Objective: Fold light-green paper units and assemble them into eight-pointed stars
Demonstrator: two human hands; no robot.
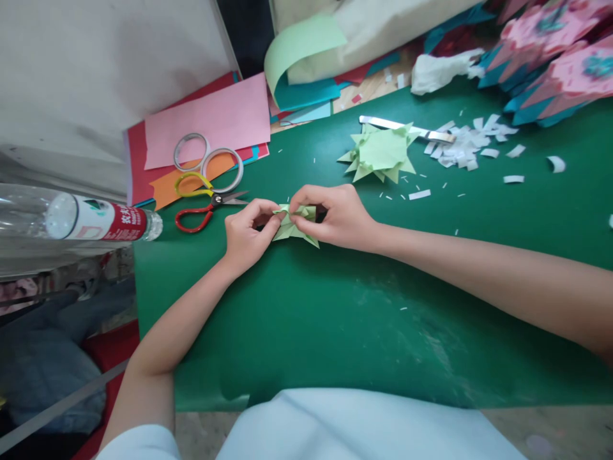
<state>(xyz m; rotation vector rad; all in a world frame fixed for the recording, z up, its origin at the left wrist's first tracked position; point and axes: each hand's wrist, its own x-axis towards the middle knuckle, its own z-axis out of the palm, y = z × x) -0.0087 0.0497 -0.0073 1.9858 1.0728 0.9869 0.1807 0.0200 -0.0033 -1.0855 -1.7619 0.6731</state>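
Between my two hands is a folded light-green paper piece (pixel 295 234) with pointed corners, just above or on the green tabletop. My left hand (pixel 249 233) pinches its left side between thumb and fingers. With thumb and forefinger, my right hand (pixel 338 217) grips its upper part from the right. The fingertips hide part of the folds. Up and to the right lies a pale green star-shaped paper form (pixel 383 152) with many points. Scissors (pixel 213 201) with one yellow and one red handle rest left of my left hand, blades partly spread.
Two tape rolls (pixel 225 186) sit by coloured paper sheets (pixel 211 121) at the back left. A water bottle (pixel 103 218) lies along the left edge. White paper scraps (pixel 467 145), a metal strip (pixel 431 134), a crumpled tissue (pixel 443 71) and pink-and-blue paper flowers (pixel 560 64) are at the back right.
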